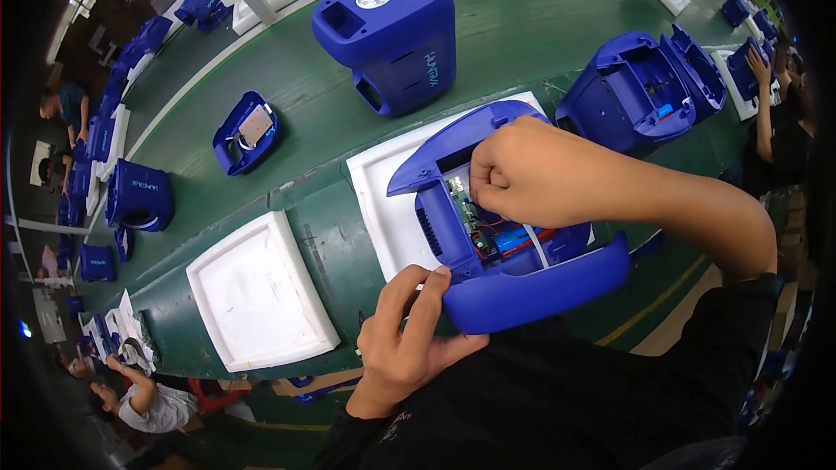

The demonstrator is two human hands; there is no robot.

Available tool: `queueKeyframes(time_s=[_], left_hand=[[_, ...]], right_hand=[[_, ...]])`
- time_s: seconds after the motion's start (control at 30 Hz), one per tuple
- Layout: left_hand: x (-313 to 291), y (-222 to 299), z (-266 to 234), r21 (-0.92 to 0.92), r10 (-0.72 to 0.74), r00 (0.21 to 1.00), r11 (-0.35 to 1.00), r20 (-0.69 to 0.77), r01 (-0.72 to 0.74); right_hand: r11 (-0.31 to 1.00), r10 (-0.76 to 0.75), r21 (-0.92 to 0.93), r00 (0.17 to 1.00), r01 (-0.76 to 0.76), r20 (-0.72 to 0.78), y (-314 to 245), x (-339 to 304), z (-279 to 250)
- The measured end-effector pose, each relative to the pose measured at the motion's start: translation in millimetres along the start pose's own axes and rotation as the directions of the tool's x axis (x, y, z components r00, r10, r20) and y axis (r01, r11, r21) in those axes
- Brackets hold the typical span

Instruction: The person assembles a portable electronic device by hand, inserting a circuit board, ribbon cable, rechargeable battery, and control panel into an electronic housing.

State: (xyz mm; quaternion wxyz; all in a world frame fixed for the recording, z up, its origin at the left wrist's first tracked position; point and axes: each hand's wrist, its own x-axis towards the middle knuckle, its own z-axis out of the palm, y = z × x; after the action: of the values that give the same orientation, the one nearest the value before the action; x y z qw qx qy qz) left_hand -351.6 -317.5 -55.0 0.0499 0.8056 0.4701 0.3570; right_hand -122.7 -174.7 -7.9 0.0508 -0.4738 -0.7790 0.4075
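Note:
In front of me an open blue plastic housing [531, 296] lies tilted on a white foam tray [374, 178]. Inside it I see a green circuit board [460, 200], red and black wires, a blue battery pack [514, 238] and a white strap across it. My left hand [405, 344] grips the housing's near left corner, fingers on top and thumb below. Curled tightly, my right hand [535, 170] reaches in over the far side of the circuit board. Its fingertips are turned down, and whatever they pinch is hidden.
A second foam tray [261, 292] lies to the left. Beyond stand a closed blue unit [396, 43], a small blue cover [247, 133] and, at right, another opened housing [631, 91]. The green conveyor [522, 9] runs behind. Other people work at both sides.

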Motion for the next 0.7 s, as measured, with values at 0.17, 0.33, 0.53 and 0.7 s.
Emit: queueKeyframes(time_s=[0.17,0.33,0.53,0.7], left_hand=[[2,1,-1,-0.026,-0.013,1.000,1.000,0.002,0.013],[2,1,-1,-0.030,-0.006,1.000,1.000,0.000,0.006],[2,3,-1,-0.022,-0.015,1.000,1.000,-0.007,0.015],[1,3,-1,-0.040,-0.033,0.999,0.999,0.002,0.033]], right_hand=[[0.996,-0.055,-0.068,0.998,0.056,0.029,5,4,3],[0.991,-0.075,-0.107,0.995,0.081,0.058,9,9,5],[0.993,-0.029,-0.115,0.996,0.039,0.086,1,12,1],[0.992,-0.003,-0.128,0.992,0.019,0.126,-2,13,-1]])
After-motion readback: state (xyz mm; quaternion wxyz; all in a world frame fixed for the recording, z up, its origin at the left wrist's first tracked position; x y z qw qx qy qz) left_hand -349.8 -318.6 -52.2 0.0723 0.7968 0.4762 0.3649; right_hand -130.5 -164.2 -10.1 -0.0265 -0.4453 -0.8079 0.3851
